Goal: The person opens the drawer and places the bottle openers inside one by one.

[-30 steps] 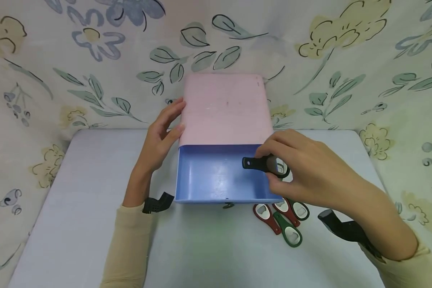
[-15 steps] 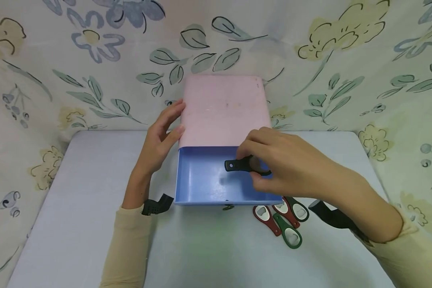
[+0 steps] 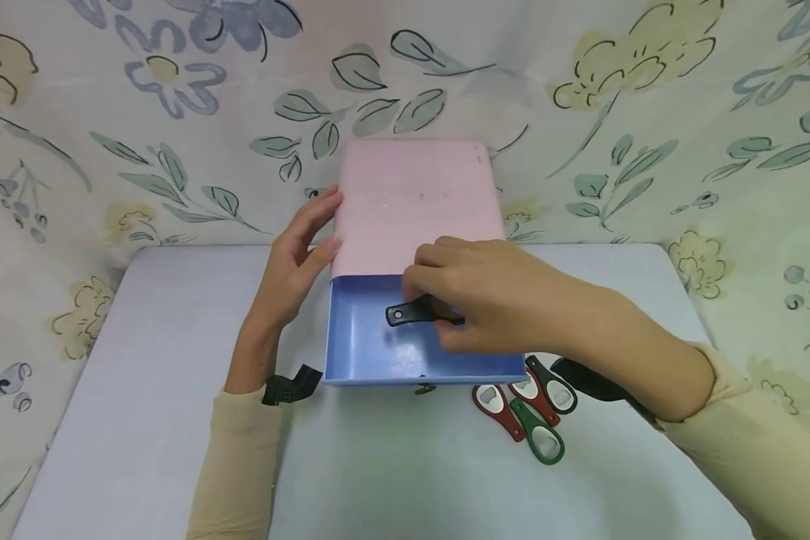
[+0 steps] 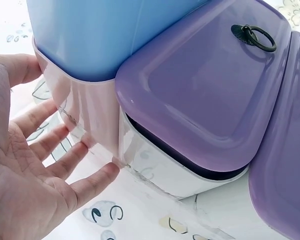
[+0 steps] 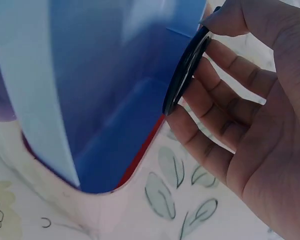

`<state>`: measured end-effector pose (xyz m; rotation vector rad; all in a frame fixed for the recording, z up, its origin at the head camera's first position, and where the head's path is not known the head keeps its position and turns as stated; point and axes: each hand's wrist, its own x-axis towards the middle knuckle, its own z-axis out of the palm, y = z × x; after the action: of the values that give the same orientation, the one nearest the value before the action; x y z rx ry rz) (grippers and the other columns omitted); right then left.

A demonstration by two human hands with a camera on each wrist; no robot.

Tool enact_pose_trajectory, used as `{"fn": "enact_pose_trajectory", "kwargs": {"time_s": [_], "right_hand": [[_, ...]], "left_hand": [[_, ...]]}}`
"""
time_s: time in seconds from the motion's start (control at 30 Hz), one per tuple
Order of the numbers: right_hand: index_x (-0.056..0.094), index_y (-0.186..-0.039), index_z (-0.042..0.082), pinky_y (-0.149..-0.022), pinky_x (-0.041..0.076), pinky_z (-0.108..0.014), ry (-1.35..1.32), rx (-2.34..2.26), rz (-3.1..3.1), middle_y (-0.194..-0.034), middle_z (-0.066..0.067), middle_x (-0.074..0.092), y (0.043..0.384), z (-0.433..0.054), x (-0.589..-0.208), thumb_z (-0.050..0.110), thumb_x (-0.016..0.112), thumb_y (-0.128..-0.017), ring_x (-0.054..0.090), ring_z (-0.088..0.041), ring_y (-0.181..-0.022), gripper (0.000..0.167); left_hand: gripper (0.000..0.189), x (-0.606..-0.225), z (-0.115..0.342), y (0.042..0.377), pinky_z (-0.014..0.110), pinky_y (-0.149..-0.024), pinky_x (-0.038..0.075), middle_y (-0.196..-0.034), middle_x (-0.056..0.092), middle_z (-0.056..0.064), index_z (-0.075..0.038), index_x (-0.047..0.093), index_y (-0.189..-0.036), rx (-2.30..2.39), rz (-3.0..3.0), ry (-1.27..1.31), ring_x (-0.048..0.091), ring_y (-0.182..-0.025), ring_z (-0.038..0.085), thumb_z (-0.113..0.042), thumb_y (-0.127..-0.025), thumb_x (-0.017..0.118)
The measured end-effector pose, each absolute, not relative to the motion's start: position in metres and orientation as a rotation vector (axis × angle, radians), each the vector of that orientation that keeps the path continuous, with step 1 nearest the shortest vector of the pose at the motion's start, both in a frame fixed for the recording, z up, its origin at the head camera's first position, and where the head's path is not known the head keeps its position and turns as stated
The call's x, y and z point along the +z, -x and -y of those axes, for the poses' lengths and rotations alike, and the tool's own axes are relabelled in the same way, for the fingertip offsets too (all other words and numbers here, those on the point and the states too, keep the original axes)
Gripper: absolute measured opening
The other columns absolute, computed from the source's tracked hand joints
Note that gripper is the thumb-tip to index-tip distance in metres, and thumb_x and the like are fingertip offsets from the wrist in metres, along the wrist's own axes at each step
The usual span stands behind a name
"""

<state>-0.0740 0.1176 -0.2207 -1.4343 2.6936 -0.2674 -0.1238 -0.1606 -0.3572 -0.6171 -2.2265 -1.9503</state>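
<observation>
Black opener (image 3: pixel 400 313), one: showing a slim handle with a small hole at its tip, the far end hiding behind fingers. In the right wrist view it is turning its edge outward, a narrow glossy curve with a thin pale line. Location: hovering within the outline of the blue drawer (image 3: pixel 378 381), seemingly above its floor, though the height is hard to judge.

Right hand (image 3: pixel 486 296): pinching the opener between thumb and fingertips, reaching in from the drawer's right. Left hand (image 3: pixel 286 277): spreading wide, fingertips resting along the left side of the pink casing (image 3: pixel 412 202).

Edges: the casing's front edge is running behind the handle, the drawer's front rim before it. Room: blue floor is opening between handle tip and left wall; white tabletop (image 3: pixel 142 390) is stretching beyond the left arm.

Near the drawer's front right corner, lying clustered: two red openers (image 3: pixel 499 414), a green opener (image 3: pixel 538 435), a second black opener (image 3: pixel 553 386). Left wrist view: purple drawer fronts (image 4: pixel 200 90) are flanking the casing, one bearing a ring pull (image 4: pixel 261 47).
</observation>
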Motion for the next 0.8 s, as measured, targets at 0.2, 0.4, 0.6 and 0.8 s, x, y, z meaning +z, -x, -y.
{"fn": "enact_pose_trajectory", "kwargs": {"time_s": [0.2,0.4,0.6,0.8], "right_hand": [[0.072,-0.109,0.018,-0.071,0.045,-0.029,1.493,-0.202,-2.657,-0.092,0.007,0.062,0.072,-0.104,-0.218,0.016,0.076,-0.085,0.055,-0.012,-0.087,0.025],[0.071,-0.112,0.019,-0.071,0.048,-0.029,1.479,-0.187,-2.637,-0.094,0.008,0.06,0.069,-0.098,-0.213,0.019,0.074,-0.087,0.056,-0.011,-0.088,0.025],[0.07,-0.126,0.021,-0.084,0.059,-0.033,1.369,-0.227,-2.668,-0.116,0.005,0.065,0.065,-0.104,-0.206,0.034,0.076,-0.094,0.063,-0.012,-0.097,0.035],[0.071,-0.128,0.02,-0.084,0.06,-0.034,1.328,-0.29,-2.698,-0.12,0.005,0.066,0.061,-0.117,-0.203,0.035,0.073,-0.097,0.064,-0.011,-0.098,0.034]], "left_hand": [[0.058,-0.356,0.16,0.124,0.04,-0.123,0.046,-0.17,0.038,-0.013,-0.015,0.048,-0.16,-1.962,2.229,0.611,0.042,-0.156,0.017,-0.008,-0.103,0.057],[0.058,-0.355,0.16,0.124,0.044,-0.123,0.046,-0.17,0.038,-0.014,-0.017,0.048,-0.16,-1.952,2.235,0.606,0.042,-0.156,0.017,-0.01,-0.103,0.057],[0.059,-0.354,0.159,0.124,0.047,-0.123,0.046,-0.17,0.037,-0.013,-0.017,0.048,-0.16,-1.942,2.242,0.619,0.042,-0.156,0.016,-0.01,-0.103,0.058],[0.059,-0.356,0.16,0.124,0.047,-0.123,0.046,-0.17,0.038,-0.013,-0.016,0.048,-0.16,-1.941,2.238,0.618,0.042,-0.156,0.015,-0.009,-0.102,0.058]]}}
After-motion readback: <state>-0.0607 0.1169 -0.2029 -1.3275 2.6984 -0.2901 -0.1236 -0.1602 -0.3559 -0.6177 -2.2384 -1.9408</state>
